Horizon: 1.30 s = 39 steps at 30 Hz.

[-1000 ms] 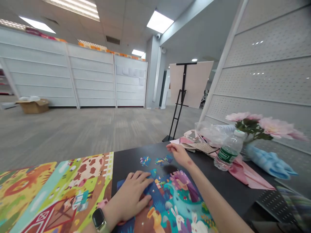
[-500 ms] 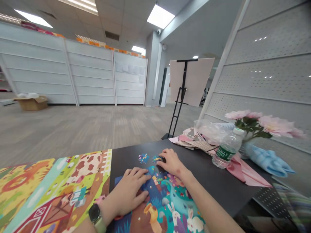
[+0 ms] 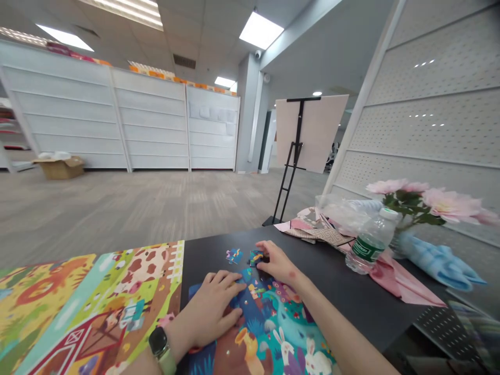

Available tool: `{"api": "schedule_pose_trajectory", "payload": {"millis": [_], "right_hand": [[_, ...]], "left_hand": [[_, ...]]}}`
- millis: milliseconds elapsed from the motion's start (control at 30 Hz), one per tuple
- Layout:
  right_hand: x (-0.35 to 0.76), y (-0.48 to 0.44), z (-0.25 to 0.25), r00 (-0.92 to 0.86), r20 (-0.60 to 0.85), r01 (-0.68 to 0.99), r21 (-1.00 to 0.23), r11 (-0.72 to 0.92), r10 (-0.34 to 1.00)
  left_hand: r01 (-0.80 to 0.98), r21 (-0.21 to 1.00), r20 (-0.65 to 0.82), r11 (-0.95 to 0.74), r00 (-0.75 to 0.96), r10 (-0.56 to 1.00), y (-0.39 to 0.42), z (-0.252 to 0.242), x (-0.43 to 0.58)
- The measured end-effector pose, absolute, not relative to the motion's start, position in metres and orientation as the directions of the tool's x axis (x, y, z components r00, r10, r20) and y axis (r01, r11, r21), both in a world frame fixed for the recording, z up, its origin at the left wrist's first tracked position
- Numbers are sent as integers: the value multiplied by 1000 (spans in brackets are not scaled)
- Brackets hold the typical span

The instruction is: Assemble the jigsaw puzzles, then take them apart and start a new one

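Note:
A dark blue jigsaw puzzle (image 3: 250, 317) with rabbits and plants lies on the black table in front of me. My left hand (image 3: 216, 299), wearing a watch (image 3: 159, 342) on the wrist, rests on its left part with fingers stretched out. Past the puzzle's far edge, my right hand (image 3: 275, 261) pinches a small puzzle piece (image 3: 255, 257) between thumb and fingers. Just left of that, a loose blue puzzle piece (image 3: 234, 255) lies on the table. My hands and forearms hide parts of the picture.
Colourful farm and animal picture boards (image 3: 128, 291) cover the table's left side. A water bottle (image 3: 371, 242), pink fabric (image 3: 402, 281), a blue cloth (image 3: 439, 260) and pink flowers (image 3: 449, 203) are at the right. Beyond the table stands an easel (image 3: 299, 140).
My right thumb and fingers have tilted the puzzle piece up, so more of it shows. My left hand stays on the puzzle. The view has shifted slightly.

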State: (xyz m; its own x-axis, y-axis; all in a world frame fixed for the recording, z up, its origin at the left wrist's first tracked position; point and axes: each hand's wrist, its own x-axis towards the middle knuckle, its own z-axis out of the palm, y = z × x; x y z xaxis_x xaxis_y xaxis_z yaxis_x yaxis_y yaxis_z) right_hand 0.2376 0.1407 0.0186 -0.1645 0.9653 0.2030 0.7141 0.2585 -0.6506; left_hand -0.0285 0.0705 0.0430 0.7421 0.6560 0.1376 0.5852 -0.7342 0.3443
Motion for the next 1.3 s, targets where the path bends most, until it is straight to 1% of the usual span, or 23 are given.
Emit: {"api": "schedule_pose_trajectory", "payload": {"millis": [133,300,467,667,800,867,933,1033,1133,1200,1300], "right_hand": [[239,142,23,-214,221,615,-726,307,952],[247,138,28,-311,136,563,-771,297,941],[243,132,30,-375,105,616,-714,332,921],[236,129,33,-379,159,696,-600,394,912],[232,126,32,-385,188,715,-557,421,903],[233,127,32,-361,208,724,-551,414,909],[241,132,34,-287,248,741,-554,379,925],[266,146,39,-90,307,780,-570,259,947],[291,155,41,63,296,814,-567,123,953],[299,156,37,87,257,838,-541,69,962],[295,153,27,47,195,875,-481,54,980]], "left_hand": [[582,351,140,-734,742,656,71,42,-28],[570,358,158,-740,744,649,72,39,-29],[569,353,157,-743,747,646,73,38,-31],[574,351,158,-740,743,651,73,38,-30],[576,350,151,-738,743,652,72,40,-30],[578,350,143,-737,744,652,72,41,-30],[580,348,137,-736,746,652,71,42,-29],[582,346,131,-736,747,652,71,43,-29],[582,350,126,-734,747,652,70,43,-29],[582,351,126,-733,746,653,70,44,-29],[585,350,130,-732,744,656,70,44,-29]]}}
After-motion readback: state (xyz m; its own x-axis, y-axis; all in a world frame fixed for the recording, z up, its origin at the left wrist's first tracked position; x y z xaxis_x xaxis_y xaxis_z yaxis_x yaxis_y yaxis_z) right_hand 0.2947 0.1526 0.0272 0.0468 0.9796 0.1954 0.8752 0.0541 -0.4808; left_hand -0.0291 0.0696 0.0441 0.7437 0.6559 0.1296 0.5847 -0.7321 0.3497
